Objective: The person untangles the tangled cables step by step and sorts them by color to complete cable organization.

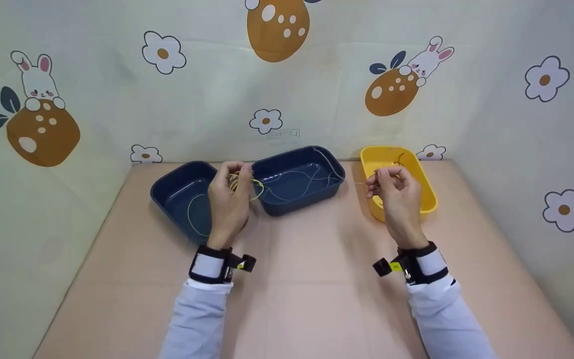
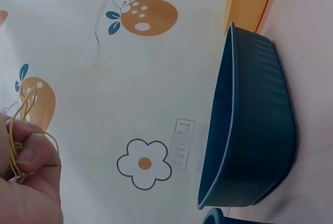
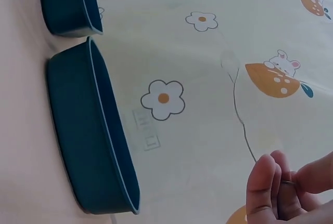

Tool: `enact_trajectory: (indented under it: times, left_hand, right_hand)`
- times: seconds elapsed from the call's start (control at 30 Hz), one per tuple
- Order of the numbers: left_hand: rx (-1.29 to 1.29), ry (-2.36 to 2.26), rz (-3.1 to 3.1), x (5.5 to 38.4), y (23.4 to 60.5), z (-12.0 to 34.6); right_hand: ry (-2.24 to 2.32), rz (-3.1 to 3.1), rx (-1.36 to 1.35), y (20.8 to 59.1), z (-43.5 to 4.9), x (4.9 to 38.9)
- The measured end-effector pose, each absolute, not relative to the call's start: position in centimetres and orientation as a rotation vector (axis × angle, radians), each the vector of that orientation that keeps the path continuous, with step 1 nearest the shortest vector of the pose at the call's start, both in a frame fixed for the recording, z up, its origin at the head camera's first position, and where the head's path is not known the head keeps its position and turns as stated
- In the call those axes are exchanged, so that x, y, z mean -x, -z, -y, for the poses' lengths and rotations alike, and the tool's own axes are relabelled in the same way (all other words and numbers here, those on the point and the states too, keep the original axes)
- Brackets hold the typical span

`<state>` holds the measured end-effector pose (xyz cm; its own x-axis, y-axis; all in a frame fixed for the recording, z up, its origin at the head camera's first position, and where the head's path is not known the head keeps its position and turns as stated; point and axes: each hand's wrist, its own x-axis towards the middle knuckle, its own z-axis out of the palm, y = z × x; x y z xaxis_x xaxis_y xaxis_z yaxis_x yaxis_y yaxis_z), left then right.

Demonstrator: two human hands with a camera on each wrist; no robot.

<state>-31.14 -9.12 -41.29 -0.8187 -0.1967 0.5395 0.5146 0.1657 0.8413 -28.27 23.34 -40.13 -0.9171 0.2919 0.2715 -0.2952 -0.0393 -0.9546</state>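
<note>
My left hand [image 1: 229,209] holds a small tangle of thin yellow-green cord [image 1: 258,193] in curled fingers, above the space between two dark blue trays. One loop of it hangs over the left blue tray [image 1: 170,212]. In the left wrist view, strands of the cord [image 2: 24,107] stick up past the thumb. Over the yellow tray [image 1: 429,197], my right hand [image 1: 400,207] pinches a thin grey string [image 3: 241,120] between thumb and fingers. That string stretches leftward from the fingertips and forks into a loop; its far end is too faint to follow.
A second blue tray [image 1: 312,200] stands in the middle, with thin strands visible across its opening. Inside the yellow tray lies a dark strand [image 1: 400,158]. A patterned sheet [image 1: 317,89] rises behind the pinkish tabletop [image 1: 297,299].
</note>
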Motion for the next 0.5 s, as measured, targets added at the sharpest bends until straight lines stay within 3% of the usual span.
enact_trajectory:
  times: [0.5]
  left_hand:
    - [0.299,1.770,1.874,31.1,41.0,9.4]
  right_hand:
    - [-1.173,2.084,-0.246,40.8,-18.6,32.5]
